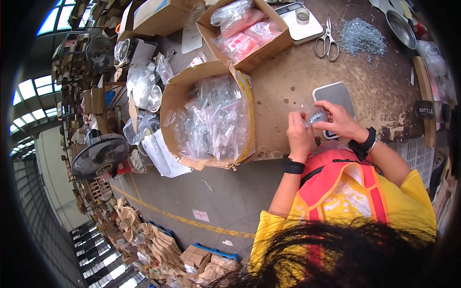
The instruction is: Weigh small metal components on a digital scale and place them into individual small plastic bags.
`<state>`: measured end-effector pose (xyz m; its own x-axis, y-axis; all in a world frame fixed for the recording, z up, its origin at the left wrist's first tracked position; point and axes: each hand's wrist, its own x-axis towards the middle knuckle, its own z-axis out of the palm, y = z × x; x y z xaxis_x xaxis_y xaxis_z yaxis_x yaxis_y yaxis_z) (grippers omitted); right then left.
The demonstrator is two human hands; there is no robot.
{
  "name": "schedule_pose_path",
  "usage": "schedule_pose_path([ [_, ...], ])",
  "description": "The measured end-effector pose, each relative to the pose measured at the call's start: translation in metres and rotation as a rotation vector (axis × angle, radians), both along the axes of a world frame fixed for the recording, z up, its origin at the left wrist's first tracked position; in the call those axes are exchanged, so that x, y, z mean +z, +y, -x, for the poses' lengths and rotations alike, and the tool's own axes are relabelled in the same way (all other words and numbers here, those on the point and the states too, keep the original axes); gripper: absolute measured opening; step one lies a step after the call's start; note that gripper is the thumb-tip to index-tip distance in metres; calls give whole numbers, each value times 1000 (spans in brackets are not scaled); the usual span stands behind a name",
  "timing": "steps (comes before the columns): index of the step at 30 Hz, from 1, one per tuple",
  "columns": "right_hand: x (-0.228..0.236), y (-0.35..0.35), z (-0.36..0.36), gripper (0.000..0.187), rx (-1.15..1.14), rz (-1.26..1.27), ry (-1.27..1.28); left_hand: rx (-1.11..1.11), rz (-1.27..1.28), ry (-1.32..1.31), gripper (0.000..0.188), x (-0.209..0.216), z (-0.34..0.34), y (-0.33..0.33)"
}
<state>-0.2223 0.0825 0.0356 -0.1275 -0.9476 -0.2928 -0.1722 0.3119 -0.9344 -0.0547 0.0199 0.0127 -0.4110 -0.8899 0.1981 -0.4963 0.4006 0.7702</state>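
My right hand [340, 121] is closed around a small round cup [318, 113] with small silvery screws [316, 117] in it. At the cup's left side, my left hand [298, 134] has its fingers drawn together in a pinch. A thin, pale edge shows by those fingertips, too small to name. Both hands are over the near edge of the worn brown table, in front of a small flat scale [334, 92] with a grey top. To the left stands an open cardboard box [248, 110] full of clear zip bags [211, 113] that hold small metal parts.
Farther back lie a pile of loose screws [362, 37], scissors [327, 45] and a white scale [303, 28] bearing a round tin [302, 16]. Another carton [261, 55] holds red and clear bags. A metal bowl [401, 30] sits at the right; a fan [100, 156] is left.
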Motion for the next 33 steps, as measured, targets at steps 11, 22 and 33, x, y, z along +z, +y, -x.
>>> schedule_pose_path([
  [11,23,-26,6,52,262,314,512,-32,-165,119,8,13,-15,6],
  [22,16,-68,18,51,536,48,842,-58,-704,219,13,-14,-17,-9],
  [33,-59,66,270,50,-382,-79,971,90,-618,161,15,-61,-59,-20],
])
